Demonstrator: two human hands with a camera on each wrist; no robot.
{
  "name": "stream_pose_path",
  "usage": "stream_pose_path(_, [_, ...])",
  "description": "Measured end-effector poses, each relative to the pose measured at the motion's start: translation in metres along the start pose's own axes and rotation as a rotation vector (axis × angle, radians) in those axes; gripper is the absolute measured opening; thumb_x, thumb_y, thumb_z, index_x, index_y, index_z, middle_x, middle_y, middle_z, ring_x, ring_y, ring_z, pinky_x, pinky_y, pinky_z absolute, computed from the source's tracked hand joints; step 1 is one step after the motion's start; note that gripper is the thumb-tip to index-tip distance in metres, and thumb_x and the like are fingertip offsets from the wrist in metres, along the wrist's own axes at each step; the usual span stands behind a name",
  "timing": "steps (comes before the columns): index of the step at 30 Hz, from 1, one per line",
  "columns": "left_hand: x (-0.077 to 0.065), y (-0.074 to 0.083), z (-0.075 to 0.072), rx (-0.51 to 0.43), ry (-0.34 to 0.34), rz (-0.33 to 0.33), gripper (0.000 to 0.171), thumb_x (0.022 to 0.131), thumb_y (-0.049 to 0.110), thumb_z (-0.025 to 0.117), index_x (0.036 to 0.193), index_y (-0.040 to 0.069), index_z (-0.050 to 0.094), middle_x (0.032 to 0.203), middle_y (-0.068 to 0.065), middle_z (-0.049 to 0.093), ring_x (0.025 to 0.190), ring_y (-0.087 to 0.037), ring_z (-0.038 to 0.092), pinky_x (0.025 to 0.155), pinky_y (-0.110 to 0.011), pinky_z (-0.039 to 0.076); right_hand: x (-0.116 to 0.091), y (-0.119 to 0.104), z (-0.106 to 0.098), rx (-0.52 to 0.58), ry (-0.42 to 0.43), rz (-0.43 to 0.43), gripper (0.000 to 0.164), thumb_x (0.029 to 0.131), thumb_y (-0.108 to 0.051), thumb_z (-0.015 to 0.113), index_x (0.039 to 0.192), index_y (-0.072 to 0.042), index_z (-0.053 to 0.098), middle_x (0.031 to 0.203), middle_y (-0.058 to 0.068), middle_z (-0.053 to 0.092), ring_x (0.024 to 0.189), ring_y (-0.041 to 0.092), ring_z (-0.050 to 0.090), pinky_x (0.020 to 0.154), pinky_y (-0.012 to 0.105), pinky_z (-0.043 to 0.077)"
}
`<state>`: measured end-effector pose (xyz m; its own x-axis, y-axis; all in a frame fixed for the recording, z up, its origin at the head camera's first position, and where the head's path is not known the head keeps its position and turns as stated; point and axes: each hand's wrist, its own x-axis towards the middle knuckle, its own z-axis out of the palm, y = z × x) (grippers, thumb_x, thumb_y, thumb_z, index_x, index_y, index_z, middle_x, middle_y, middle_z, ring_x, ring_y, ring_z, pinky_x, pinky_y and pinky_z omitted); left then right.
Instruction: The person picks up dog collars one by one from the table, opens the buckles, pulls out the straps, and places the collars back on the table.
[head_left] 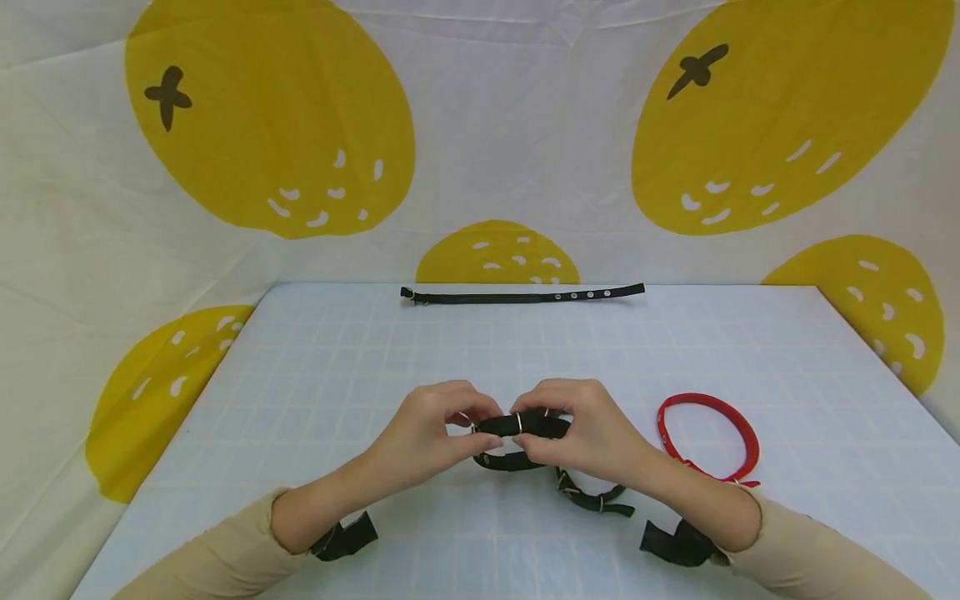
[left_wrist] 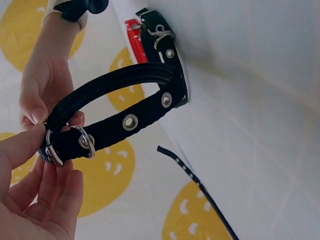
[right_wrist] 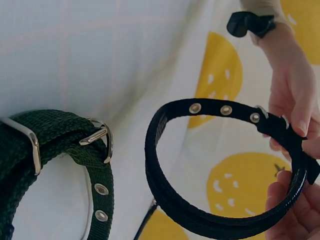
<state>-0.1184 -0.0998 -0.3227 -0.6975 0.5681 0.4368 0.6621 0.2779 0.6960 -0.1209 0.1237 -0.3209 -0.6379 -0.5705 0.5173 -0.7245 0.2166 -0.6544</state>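
Note:
A black pet collar [head_left: 495, 426] is held up over the table, closed into a loop. My left hand [head_left: 444, 418] pinches it at one end of the upper strap, near its metal buckle. Opposite, my right hand [head_left: 581, 417] grips the same strap between thumb and fingers. In the left wrist view, metal eyelets and a D-ring line the collar [left_wrist: 111, 129]. The right wrist view shows its loop [right_wrist: 156, 167] whole, partly covered by fingers at the buckle. Just below the right hand, a dark green collar [head_left: 596, 500] lies looped on the table.
A red collar [head_left: 708, 398], also looped, lies to the right beside the right forearm. Along the table's back edge stretches a dark collar [head_left: 487, 298], laid out straight with eyelets toward its right end. Behind hangs a white cloth [head_left: 517, 125] with yellow fruit shapes.

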Motion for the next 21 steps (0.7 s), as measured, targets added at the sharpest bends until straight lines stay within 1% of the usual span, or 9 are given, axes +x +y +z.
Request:
stream_pose_path(4, [-0.0007,0.0004,-0.0013,-0.020,-0.019,-0.019,0.020,0.076,0.009,0.077,0.094,0.011,0.068,0.084,0.005,0.063,0.078,-0.007,0.059,0.070,-0.022,0.054,-0.0002,-0.0012,-0.0015,0.001,-0.009,0.038,0.021,0.074,-0.003,0.074,0.092,-0.013,0.069,0.079,-0.004,0.064,0.070,0.008,0.056,0.056,0.025,0.052])
stream_pose_path(9, [-0.0008,0.0016,-0.0017,-0.100,-0.041,-0.058,0.016,0.080,0.008,0.073,0.095,0.010,0.067,0.086,0.003,0.062,0.081,-0.009,0.061,0.069,-0.023,0.055,0.0003,-0.0031,-0.0034,-0.007,-0.015,0.076,0.020,0.075,-0.005,0.073,0.091,-0.015,0.069,0.076,-0.007,0.063,0.069,0.007,0.056,0.056,0.025,0.051])
stream_pose_path(13, [-0.0005,0.0020,-0.0006,-0.160,-0.047,-0.094,0.015,0.082,0.006,0.071,0.096,0.009,0.066,0.089,0.001,0.061,0.084,-0.011,0.060,0.072,-0.024,0.055,0.0002,-0.0045,-0.0051,0.019,-0.023,0.144,0.017,0.076,-0.006,0.072,0.089,-0.016,0.070,0.074,-0.008,0.062,0.067,0.009,0.056,0.053,0.025,0.051])
stream_pose_path(17, [-0.0005,0.0031,0.0003,-0.194,-0.030,-0.122,0.015,0.082,0.005,0.070,0.097,0.009,0.066,0.091,0.000,0.061,0.085,-0.013,0.059,0.073,-0.025,0.055,0.0005,-0.0042,-0.0062,0.054,-0.031,0.200,0.015,0.077,-0.006,0.071,0.088,-0.016,0.070,0.073,-0.007,0.062,0.064,0.010,0.056,0.052,0.026,0.051])
stream_pose_path(21, [-0.0007,0.0041,0.0007,-0.222,0.014,-0.125,0.015,0.082,0.005,0.070,0.097,0.008,0.066,0.093,0.000,0.061,0.087,-0.015,0.058,0.076,-0.027,0.054,0.0015,-0.0025,-0.0071,0.087,-0.033,0.257,0.014,0.078,-0.006,0.070,0.090,-0.013,0.071,0.076,-0.006,0.065,0.066,0.012,0.059,0.058,0.027,0.053])
